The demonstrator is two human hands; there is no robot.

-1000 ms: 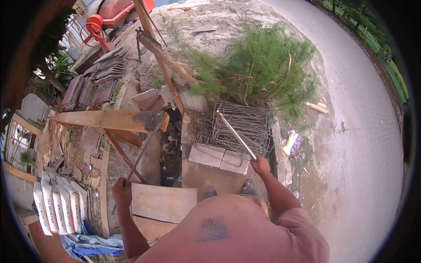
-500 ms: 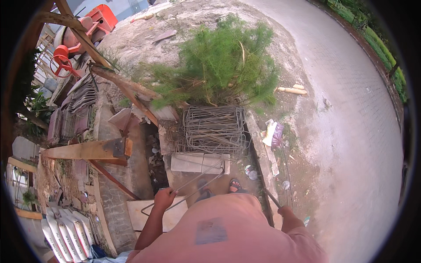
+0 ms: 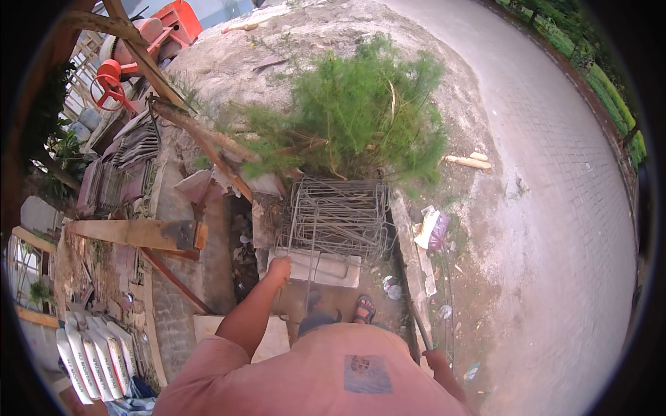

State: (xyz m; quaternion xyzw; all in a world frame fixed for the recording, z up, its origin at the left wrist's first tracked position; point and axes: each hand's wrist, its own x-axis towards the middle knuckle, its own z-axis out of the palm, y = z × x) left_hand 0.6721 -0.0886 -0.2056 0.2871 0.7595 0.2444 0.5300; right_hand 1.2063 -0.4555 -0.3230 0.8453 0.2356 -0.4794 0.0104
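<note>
At about 5 o'clock, nearest the body, the right hand (image 3: 437,360) is closed on a long steel rod (image 3: 420,328) slanting up past the sandalled feet (image 3: 363,308). Toward 11 o'clock the left hand (image 3: 279,269) reaches to a thin wire piece (image 3: 311,256); whether its grip has closed, I cannot tell. Beyond at 12 o'clock sits the stack of bent wire frames (image 3: 340,216), then the green bush (image 3: 361,111). Judging by this, the handling looks underway, unfinished.
</note>
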